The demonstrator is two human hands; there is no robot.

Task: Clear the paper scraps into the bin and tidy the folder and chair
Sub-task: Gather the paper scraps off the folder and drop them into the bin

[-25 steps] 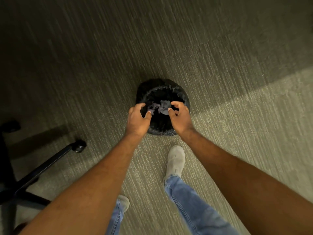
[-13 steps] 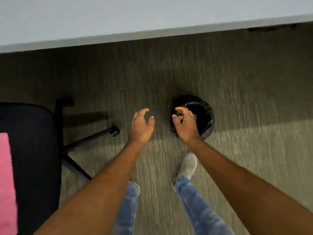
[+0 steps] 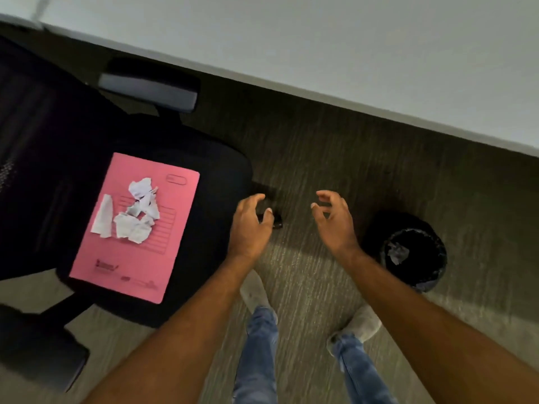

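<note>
A: Entry, head view. Paper scraps (image 3: 131,212): a loose heap of torn white pieces lying on the pink folder (image 3: 137,228), toward its far half, with one long strip apart at the heap's left edge.

B: Folder location?

A: Flat on the seat of the black chair (image 3: 215,182), its near corner reaching the seat's front edge. One grey armrest (image 3: 148,90) shows beyond the seat, another at the lower left, blurred.

B: Bin?

A: Black bin (image 3: 415,277) with a dark liner, upright on the carpet floor (image 3: 350,158), well apart from the chair. One crumpled scrap (image 3: 398,252) visible inside it.

B: Hands?

A: Left hand (image 3: 250,225): released, fingers curled and spread, nothing in it, held in the air just beside the seat's right edge, above a chair caster. Right hand (image 3: 335,223): also released and empty, fingers hooked, held between the chair and the bin, touching neither.

B: Surroundings?

A: Pale wall (image 3: 320,39) runs along the far side of the carpet. Person's legs in blue jeans, light shoes on the floor below the hands.
</note>
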